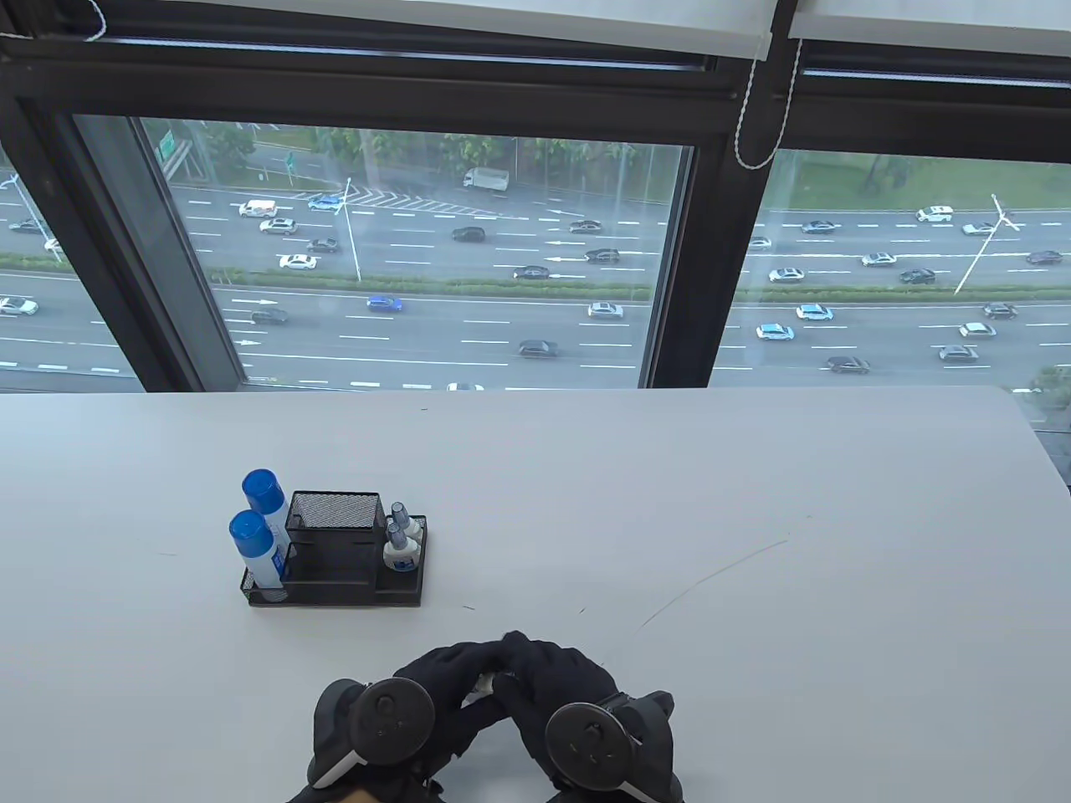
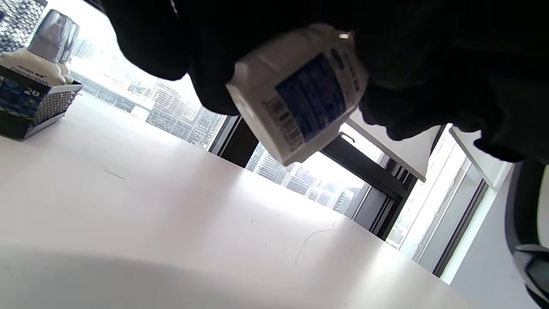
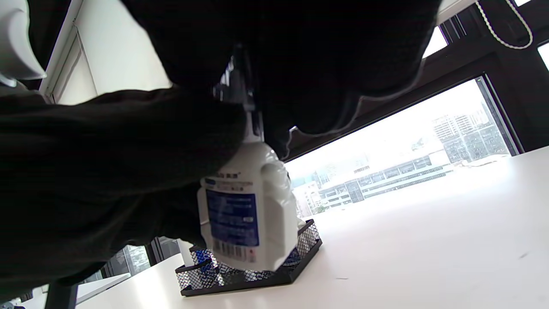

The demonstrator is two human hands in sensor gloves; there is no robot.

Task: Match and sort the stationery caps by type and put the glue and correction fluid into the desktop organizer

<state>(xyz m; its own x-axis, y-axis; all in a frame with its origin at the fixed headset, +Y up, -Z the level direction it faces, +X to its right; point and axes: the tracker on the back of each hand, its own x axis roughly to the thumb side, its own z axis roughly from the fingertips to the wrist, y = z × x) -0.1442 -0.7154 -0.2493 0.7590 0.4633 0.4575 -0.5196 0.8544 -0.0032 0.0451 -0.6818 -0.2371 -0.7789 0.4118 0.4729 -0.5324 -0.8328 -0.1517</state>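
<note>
Could go wrong in two ways from here: cap cross-threaded or left loose through working by feel, since both gloves hide the bottle's neck from above; or bottle slipping out of the grip and dropping to the table (image 1: 753, 519), with fluid spilling if the cap is not yet tight. Correction fluid bottle (image 3: 246, 206) held off the table, between the two hands, near the front edge and well apart from the desktop organizer (image 1: 335, 560). Left hand (image 1: 418, 694) curled round the bottle's body, label side and base showing below the fingers (image 2: 274, 38) in the left wrist view. Right hand (image 1: 552, 694) closed over the top, fingers (image 3: 300, 64) wrapped about the cap (image 3: 236, 81), probably turning it on, though the joint itself is lost in shadow. Bottle tilted in the left wrist view, base pointing down towards the tabletop. Already standing in the organizer: two blue-capped glue sticks (image 1: 255, 535) in the left compartment, two correction fluid bottles (image 1: 400, 544) in the right one. Taller mesh box at the back seemingly vacant.
</note>
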